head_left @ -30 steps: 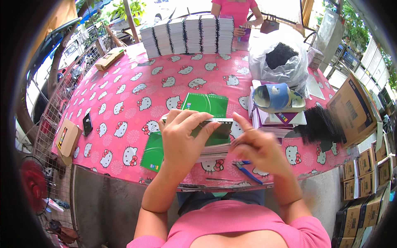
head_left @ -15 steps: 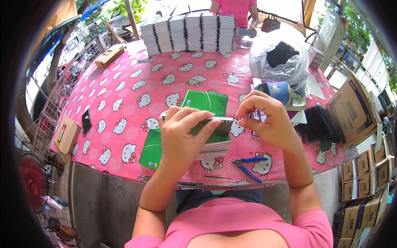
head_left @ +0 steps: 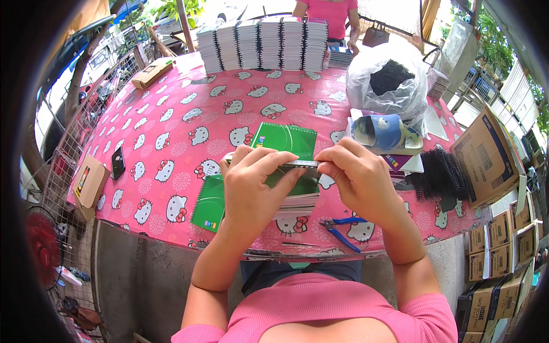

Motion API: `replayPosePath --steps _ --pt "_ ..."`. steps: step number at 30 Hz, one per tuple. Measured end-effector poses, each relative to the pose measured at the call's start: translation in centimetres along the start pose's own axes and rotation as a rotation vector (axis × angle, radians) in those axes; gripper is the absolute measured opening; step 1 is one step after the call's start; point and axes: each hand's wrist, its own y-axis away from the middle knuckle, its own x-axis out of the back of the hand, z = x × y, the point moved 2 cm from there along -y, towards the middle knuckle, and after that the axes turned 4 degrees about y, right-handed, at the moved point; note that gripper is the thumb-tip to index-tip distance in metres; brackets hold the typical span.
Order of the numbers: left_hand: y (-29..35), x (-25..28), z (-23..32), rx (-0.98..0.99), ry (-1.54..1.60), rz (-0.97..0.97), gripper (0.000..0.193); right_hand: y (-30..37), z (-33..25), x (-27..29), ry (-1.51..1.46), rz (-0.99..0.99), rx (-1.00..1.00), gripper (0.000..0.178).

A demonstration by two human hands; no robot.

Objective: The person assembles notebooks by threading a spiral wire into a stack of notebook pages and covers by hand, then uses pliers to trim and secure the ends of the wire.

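Observation:
My left hand (head_left: pixel 251 186) is closed around a notebook (head_left: pixel 302 164), its thumb and fingers pinching the punched edge, which faces up. At the right end of that edge, my right hand (head_left: pixel 357 174) pinches a spiral binding coil, now mostly hidden by the fingers. Beneath the hands lies a stack of pages (head_left: pixel 297 207). A green spiral notebook (head_left: pixel 294 140) rests just beyond them, and another green notebook (head_left: pixel 208 200) sits partly behind my left forearm. Blue-handled cutters (head_left: pixel 343 235) lie near the table edge, close to my right forearm.
Tall notebook stacks (head_left: pixel 260 46) line the far side, where a person in pink (head_left: pixel 329 11) stands. To the right are a plastic bag (head_left: pixel 366 86) of black coils, a blue container (head_left: pixel 383 130), loose black coils (head_left: pixel 437 174) and a cardboard box (head_left: pixel 486 151). A phone (head_left: pixel 118 163) lies left.
My right hand has moved left to the end of the notebook's punched edge. The coil that showed between its fingers is now mostly covered. My left hand stays on the notebook.

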Motion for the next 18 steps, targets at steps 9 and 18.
replayPosePath --steps 9,18 --pt "0.2 0.3 -0.5 -0.014 0.061 -0.004 0.022 0.2 2.2 5.4 0.166 0.116 -0.242 0.026" --pt "-0.9 0.1 -0.4 -0.062 0.041 -0.043 0.028 2.2 14.4 9.7 0.387 -0.316 -0.503 0.045"
